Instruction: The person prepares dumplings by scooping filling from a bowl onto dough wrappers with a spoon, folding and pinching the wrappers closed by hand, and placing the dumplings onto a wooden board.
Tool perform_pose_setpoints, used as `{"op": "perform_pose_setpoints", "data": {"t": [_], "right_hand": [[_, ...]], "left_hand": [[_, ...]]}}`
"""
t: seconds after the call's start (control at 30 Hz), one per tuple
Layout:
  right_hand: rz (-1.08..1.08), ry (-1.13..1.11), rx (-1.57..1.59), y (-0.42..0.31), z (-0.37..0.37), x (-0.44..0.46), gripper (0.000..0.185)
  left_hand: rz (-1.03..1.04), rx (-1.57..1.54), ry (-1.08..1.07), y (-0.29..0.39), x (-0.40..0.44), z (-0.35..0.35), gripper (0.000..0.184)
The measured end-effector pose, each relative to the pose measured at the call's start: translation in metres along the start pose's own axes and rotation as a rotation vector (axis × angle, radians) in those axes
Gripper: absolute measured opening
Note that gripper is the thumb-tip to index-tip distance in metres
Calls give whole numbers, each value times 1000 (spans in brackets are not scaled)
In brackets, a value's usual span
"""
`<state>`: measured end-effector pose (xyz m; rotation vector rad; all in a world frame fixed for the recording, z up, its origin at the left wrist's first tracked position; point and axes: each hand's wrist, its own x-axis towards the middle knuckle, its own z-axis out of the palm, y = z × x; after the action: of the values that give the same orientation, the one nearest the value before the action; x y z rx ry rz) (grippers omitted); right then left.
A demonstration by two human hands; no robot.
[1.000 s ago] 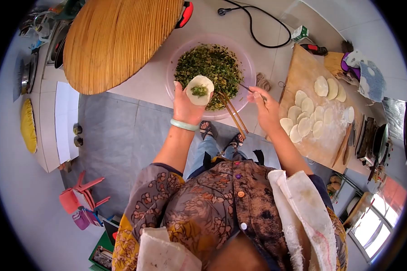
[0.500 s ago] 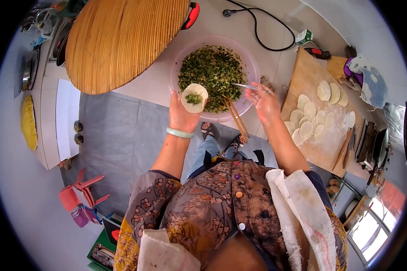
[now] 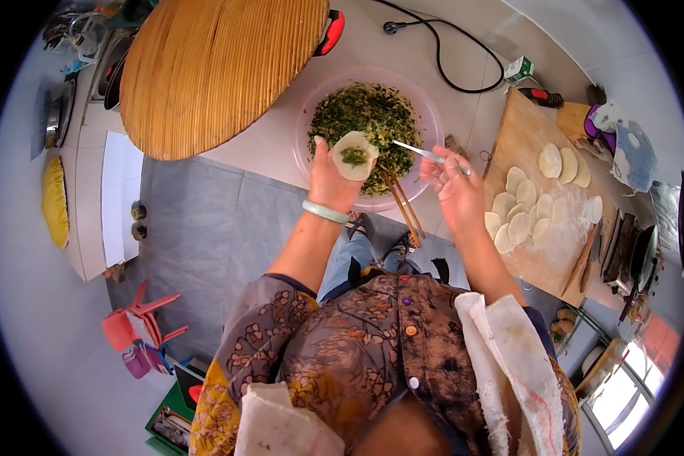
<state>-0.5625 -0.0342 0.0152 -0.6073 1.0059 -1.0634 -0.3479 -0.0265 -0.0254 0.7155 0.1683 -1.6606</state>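
On the fingers of my left hand [image 3: 333,182] rests a round dough wrapper [image 3: 367,163] with a small heap of green filling [image 3: 353,156] in its middle. My right hand [image 3: 457,190] grips the handle of a metal spoon [image 3: 414,149]. The spoon's far end points left, just above and beside the wrapper, and green filling covers it. Below both hands stands a pink bowl [image 3: 433,114] of chopped green filling [image 3: 349,102]. A pair of wooden chopsticks [image 3: 404,201] leans out over the bowl's near rim.
At the right, a floured wooden board [image 3: 524,129] carries several dough wrappers [image 3: 519,226] and a rolling pin [image 3: 580,258]. A large round slatted wooden lid [image 3: 220,76] lies at the upper left. A black cable [image 3: 441,61] curls behind the bowl.
My left hand has moved right with the wrapper, closer to the spoon. The spoon's end now shows a clump of filling beside the wrapper. The whole view has shifted slightly.
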Motion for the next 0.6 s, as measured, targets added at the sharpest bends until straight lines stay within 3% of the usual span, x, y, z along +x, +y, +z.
{"op": "perform_pose_setpoints", "data": {"t": [0.07,0.2,0.3,0.4,0.5,0.6], "right_hand": [[-87,-67,-127,4,10,-11,30],[-615,-279,-956,10,23,-28,28],[-835,-407,-1224,26,18,-29,32],[-918,-426,-1223,29,16,-26,36],[-828,-423,-1217,15,14,-24,32],[-547,-262,-871,-6,19,-29,27]], "left_hand": [[5,-8,-25,-2,1,15,64],[15,10,-69,-5,6,25,64],[29,16,-101,-7,13,20,64],[40,6,-98,-9,15,17,66],[45,-17,-89,-8,13,20,69],[53,-13,-78,-3,9,23,72]]}}
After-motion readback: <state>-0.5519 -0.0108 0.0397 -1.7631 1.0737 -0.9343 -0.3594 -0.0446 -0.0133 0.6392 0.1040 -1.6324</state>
